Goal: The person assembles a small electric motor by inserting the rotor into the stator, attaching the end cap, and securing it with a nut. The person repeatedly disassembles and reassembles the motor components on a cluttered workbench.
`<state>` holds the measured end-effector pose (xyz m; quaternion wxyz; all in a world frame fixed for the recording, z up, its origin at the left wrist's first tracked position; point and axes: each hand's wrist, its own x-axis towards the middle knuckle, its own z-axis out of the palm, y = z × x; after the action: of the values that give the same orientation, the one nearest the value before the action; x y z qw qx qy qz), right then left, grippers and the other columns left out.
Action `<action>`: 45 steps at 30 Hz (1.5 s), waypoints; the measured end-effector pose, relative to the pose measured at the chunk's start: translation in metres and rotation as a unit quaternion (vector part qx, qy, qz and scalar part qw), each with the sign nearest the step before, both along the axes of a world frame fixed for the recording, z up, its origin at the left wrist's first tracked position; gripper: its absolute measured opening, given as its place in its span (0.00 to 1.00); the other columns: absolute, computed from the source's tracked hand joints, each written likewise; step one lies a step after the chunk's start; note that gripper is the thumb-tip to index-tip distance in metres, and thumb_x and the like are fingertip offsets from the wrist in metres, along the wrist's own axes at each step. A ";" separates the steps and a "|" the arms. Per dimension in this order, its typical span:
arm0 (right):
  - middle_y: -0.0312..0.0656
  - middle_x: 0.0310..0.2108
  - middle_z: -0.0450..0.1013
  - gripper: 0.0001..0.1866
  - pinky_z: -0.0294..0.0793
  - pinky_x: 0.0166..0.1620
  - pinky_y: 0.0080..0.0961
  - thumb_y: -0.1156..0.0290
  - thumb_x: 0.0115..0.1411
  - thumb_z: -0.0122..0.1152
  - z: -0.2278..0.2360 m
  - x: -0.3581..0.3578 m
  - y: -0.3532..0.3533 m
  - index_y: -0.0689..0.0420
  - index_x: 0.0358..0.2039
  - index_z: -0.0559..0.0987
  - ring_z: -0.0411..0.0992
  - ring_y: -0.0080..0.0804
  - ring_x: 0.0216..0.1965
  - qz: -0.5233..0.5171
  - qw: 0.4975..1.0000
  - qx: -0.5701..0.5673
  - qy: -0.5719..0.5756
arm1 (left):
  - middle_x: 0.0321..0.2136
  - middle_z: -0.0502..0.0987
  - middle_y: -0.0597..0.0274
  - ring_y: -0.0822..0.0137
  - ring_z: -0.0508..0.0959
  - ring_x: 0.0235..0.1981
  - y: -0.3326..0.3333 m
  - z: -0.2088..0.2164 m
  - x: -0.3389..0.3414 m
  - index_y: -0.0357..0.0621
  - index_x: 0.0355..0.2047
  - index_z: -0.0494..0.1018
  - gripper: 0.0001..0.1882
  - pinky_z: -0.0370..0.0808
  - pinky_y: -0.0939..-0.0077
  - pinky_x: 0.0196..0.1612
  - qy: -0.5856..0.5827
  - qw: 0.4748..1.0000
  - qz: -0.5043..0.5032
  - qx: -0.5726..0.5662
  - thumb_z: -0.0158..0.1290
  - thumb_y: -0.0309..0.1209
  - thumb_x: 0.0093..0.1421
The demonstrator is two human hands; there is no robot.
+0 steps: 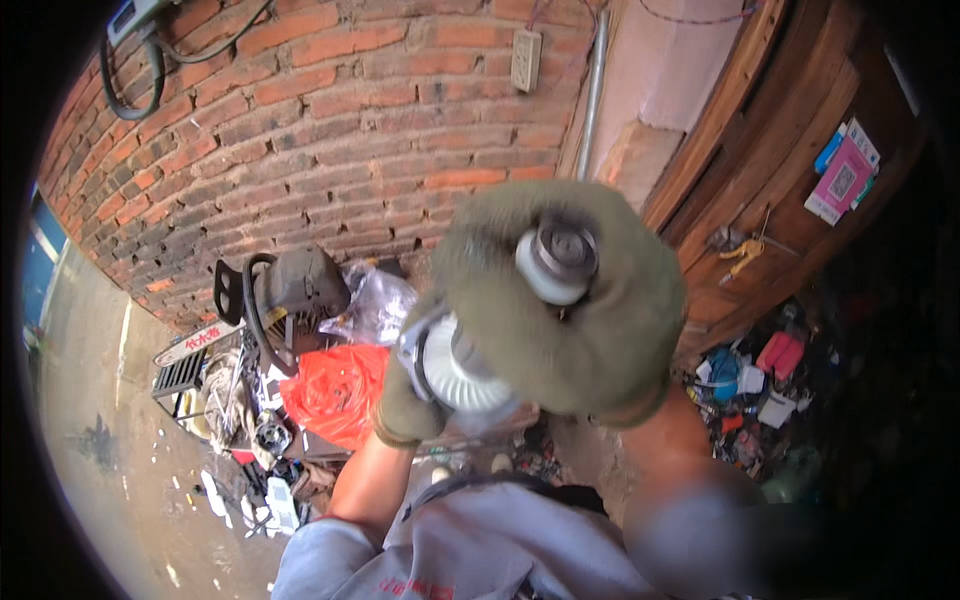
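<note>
Both of my hands wear olive-green gloves and are raised in front of my chest. My right hand (620,320) is close to the camera, its fingers curled around a small grey-white cylinder with a dark round top (560,262). Lower and to the left, my left hand (412,412) grips the edge of a round part with a white finned face (462,372). My right glove overlaps the upper side of that part and hides some of it. I cannot make out whether the cylinder and the finned part are joined.
A chainsaw (300,285) lies on a low cluttered surface by the brick wall (400,120). Beside it are a red plastic bag (338,392) and a clear plastic bag (375,305). A wooden door (740,190) stands at the right, with a heap of litter (765,375) below it.
</note>
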<state>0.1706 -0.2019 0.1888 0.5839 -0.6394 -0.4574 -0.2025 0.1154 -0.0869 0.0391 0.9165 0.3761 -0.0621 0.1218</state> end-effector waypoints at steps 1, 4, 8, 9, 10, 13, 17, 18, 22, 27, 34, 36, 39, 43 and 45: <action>0.38 0.28 0.81 0.09 0.79 0.33 0.20 0.75 0.58 0.72 0.007 0.000 -0.002 0.63 0.36 0.81 0.78 0.18 0.30 0.017 1.000 0.021 0.004 | 0.66 0.67 0.51 0.59 0.70 0.66 -0.004 0.010 0.008 0.32 0.71 0.55 0.54 0.67 0.61 0.69 0.089 0.996 0.022 -0.016 0.66 0.53 0.55; 0.37 0.27 0.81 0.09 0.78 0.33 0.20 0.73 0.59 0.72 0.007 0.009 0.005 0.63 0.37 0.81 0.77 0.16 0.30 -0.016 0.999 0.012 0.038 | 0.66 0.67 0.51 0.56 0.70 0.66 0.011 -0.010 0.007 0.33 0.72 0.54 0.65 0.66 0.61 0.70 -0.095 0.987 0.000 0.129 0.71 0.59 0.44; 0.37 0.26 0.81 0.11 0.78 0.32 0.20 0.70 0.59 0.73 -0.001 0.009 0.007 0.63 0.37 0.82 0.77 0.16 0.28 -0.074 0.995 -0.048 0.040 | 0.66 0.67 0.50 0.55 0.71 0.66 0.006 -0.001 -0.012 0.34 0.72 0.54 0.55 0.66 0.59 0.70 -0.037 0.995 -0.033 0.088 0.62 0.60 0.57; 0.37 0.25 0.81 0.12 0.78 0.32 0.20 0.69 0.59 0.73 0.001 0.011 0.010 0.63 0.37 0.82 0.77 0.16 0.28 -0.086 0.993 -0.065 0.046 | 0.67 0.67 0.50 0.55 0.71 0.66 0.008 -0.016 -0.015 0.35 0.72 0.54 0.52 0.66 0.59 0.70 -0.049 0.996 -0.046 0.058 0.59 0.60 0.61; 0.41 0.23 0.79 0.14 0.78 0.30 0.26 0.65 0.58 0.73 0.000 0.013 0.015 0.62 0.34 0.80 0.78 0.26 0.26 -0.094 0.994 -0.054 0.029 | 0.67 0.67 0.50 0.55 0.71 0.65 0.009 -0.023 -0.013 0.35 0.72 0.54 0.48 0.67 0.59 0.70 -0.083 0.994 -0.062 0.029 0.55 0.58 0.64; 0.48 0.18 0.76 0.18 0.77 0.26 0.37 0.57 0.56 0.72 -0.007 0.020 0.020 0.60 0.27 0.78 0.80 0.46 0.22 -0.124 0.991 -0.049 -0.017 | 0.67 0.67 0.50 0.55 0.71 0.65 0.003 -0.037 -0.007 0.36 0.71 0.55 0.41 0.67 0.59 0.70 -0.140 0.984 -0.103 -0.031 0.49 0.54 0.71; 0.49 0.18 0.75 0.19 0.77 0.26 0.39 0.56 0.56 0.71 -0.006 0.014 0.019 0.60 0.27 0.78 0.79 0.49 0.21 -0.114 0.990 -0.082 0.004 | 0.66 0.68 0.50 0.56 0.72 0.65 0.011 -0.046 -0.003 0.36 0.71 0.57 0.39 0.68 0.60 0.70 -0.138 0.985 -0.096 0.023 0.52 0.51 0.71; 0.50 0.18 0.75 0.18 0.76 0.26 0.40 0.56 0.57 0.71 -0.005 0.010 0.019 0.59 0.28 0.78 0.79 0.49 0.21 -0.104 0.990 -0.089 0.024 | 0.66 0.68 0.51 0.57 0.72 0.65 0.014 -0.054 0.001 0.36 0.71 0.57 0.38 0.68 0.60 0.70 -0.131 0.984 -0.120 -0.010 0.51 0.49 0.71; 0.47 0.18 0.75 0.16 0.76 0.25 0.36 0.60 0.55 0.73 -0.003 0.003 0.023 0.59 0.30 0.78 0.78 0.45 0.20 -0.060 0.991 -0.061 -0.103 | 0.67 0.67 0.54 0.59 0.70 0.66 0.029 -0.084 0.010 0.39 0.71 0.58 0.30 0.69 0.62 0.68 -0.068 0.966 -0.206 -0.143 0.47 0.39 0.74; 0.46 0.34 0.83 0.19 0.83 0.40 0.27 0.70 0.53 0.78 -0.012 -0.008 -0.022 0.65 0.42 0.83 0.83 0.31 0.34 -0.005 0.995 -0.068 -0.072 | 0.63 0.69 0.51 0.54 0.72 0.63 0.008 -0.016 -0.004 0.41 0.72 0.54 0.51 0.71 0.56 0.65 -0.167 0.932 -0.028 0.321 0.67 0.32 0.50; 0.51 0.41 0.82 0.20 0.83 0.44 0.32 0.64 0.63 0.71 -0.080 -0.024 -0.078 0.67 0.47 0.80 0.83 0.35 0.39 0.020 0.980 -0.197 0.031 | 0.60 0.70 0.48 0.55 0.75 0.58 -0.001 -0.078 -0.046 0.36 0.72 0.48 0.68 0.72 0.59 0.62 -0.097 0.970 0.016 0.221 0.80 0.27 0.34; 0.52 0.43 0.82 0.21 0.83 0.45 0.32 0.62 0.64 0.70 -0.100 -0.026 -0.081 0.67 0.48 0.79 0.83 0.36 0.42 0.035 0.977 -0.182 0.108 | 0.59 0.70 0.47 0.55 0.76 0.58 -0.002 -0.097 -0.052 0.35 0.70 0.52 0.67 0.72 0.59 0.61 -0.079 0.955 0.084 0.273 0.81 0.31 0.34; 0.56 0.46 0.81 0.21 0.80 0.51 0.37 0.62 0.67 0.66 -0.111 -0.039 -0.090 0.68 0.49 0.77 0.81 0.41 0.47 0.027 0.961 -0.191 0.199 | 0.66 0.64 0.43 0.52 0.72 0.62 0.008 -0.106 -0.055 0.41 0.73 0.49 0.69 0.71 0.55 0.64 -0.102 0.918 0.098 0.371 0.82 0.32 0.36; 0.59 0.48 0.79 0.19 0.80 0.52 0.42 0.63 0.67 0.65 -0.129 -0.049 -0.097 0.67 0.48 0.77 0.81 0.46 0.48 0.022 0.966 -0.134 0.220 | 0.68 0.61 0.40 0.50 0.72 0.64 0.009 -0.120 -0.064 0.44 0.74 0.47 0.70 0.72 0.53 0.64 -0.099 0.901 0.099 0.411 0.83 0.33 0.36; 0.57 0.49 0.80 0.18 0.79 0.53 0.36 0.70 0.66 0.65 -0.135 -0.049 -0.099 0.69 0.50 0.77 0.81 0.42 0.49 0.036 0.967 -0.112 0.225 | 0.66 0.63 0.38 0.49 0.74 0.62 0.010 -0.114 -0.062 0.42 0.73 0.49 0.70 0.73 0.53 0.63 -0.111 0.878 0.126 0.448 0.83 0.37 0.35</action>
<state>0.1221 -0.3013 0.0540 0.6030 -0.7130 -0.3573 0.0203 0.0530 -0.0768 -0.0751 0.6139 0.7351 -0.1638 0.2365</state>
